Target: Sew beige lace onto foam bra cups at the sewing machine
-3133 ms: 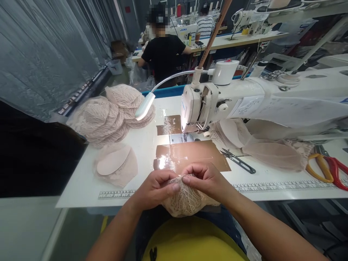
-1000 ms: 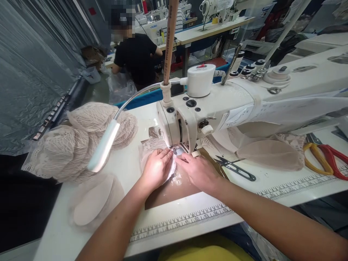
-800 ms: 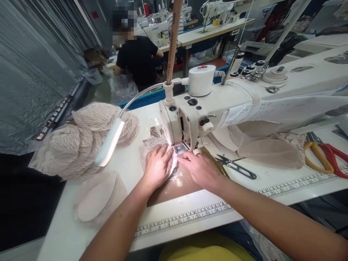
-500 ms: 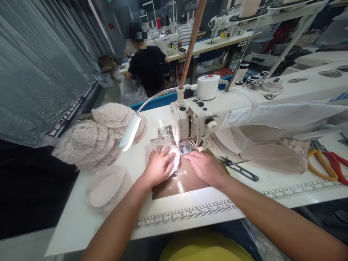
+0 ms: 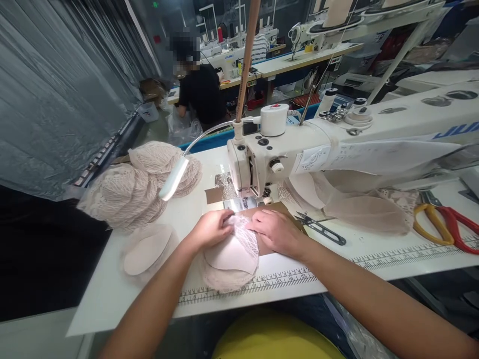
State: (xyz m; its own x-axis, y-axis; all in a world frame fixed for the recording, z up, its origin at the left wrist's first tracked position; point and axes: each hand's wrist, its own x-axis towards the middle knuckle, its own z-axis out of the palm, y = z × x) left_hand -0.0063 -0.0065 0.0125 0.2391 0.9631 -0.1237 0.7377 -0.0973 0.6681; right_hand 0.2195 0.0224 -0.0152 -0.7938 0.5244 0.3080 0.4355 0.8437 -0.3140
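Observation:
A pale pink bra cup (image 5: 229, 257) with a lace layer along its upper right lies on the table in front of the sewing machine (image 5: 243, 172). My left hand (image 5: 212, 228) pinches its upper left edge between thumb and fingers. At the upper right edge, the fingertips of my right hand (image 5: 276, 232) grip the lace. Both hands are just in front of the metal needle plate (image 5: 241, 204). A brown sheet (image 5: 266, 249) on the table is partly covered by the cup and my right hand.
Stacked lace cups (image 5: 123, 194) and a single cup (image 5: 147, 253) lie at left. Thread snips (image 5: 322, 229), scissors (image 5: 445, 227) and sheer fabric (image 5: 368, 214) are at right. A lamp (image 5: 174, 178) overhangs the table. A co-worker (image 5: 202, 92) sits beyond.
The cup has come away from the needle area toward me and now lies turned with its lace showing. My right hand has gone from the brown sheet to the cup's edge.

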